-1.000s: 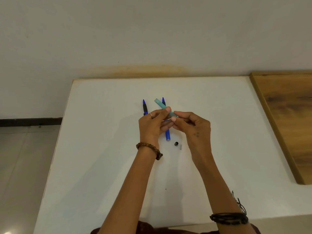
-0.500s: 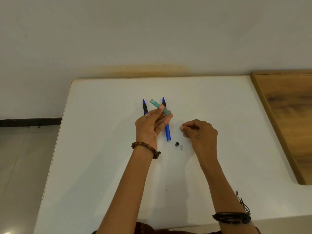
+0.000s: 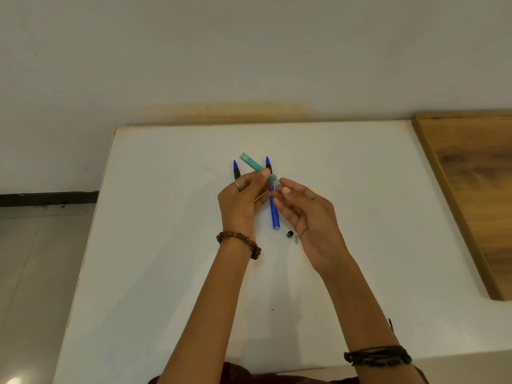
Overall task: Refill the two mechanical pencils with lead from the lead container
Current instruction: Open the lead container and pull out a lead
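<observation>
Back from the table [image 3: 166, 245] comes the right hand [image 3: 307, 214] — fingers loosely apart at the teal lead container [image 3: 256, 169], clamped in the left hand [image 3: 241, 200].

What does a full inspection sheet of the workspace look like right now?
Surface: white rectangular table, bare apart from the job's things.
Job's things: teal translucent lead container held tilted above the table; two blue mechanical pencils with black grip sections, one lying in full view, the other mostly hidden behind the left hand; small black cap and a tiny pale piece lying beside it.
Clutter: nothing seen.
Grippers: left hand holds the container; right hand has its fingertips at the container's lower end, holding nothing visible.
Cables: nothing seen.
Surroundings: white wall, wooden panel, tiled floor.
</observation>
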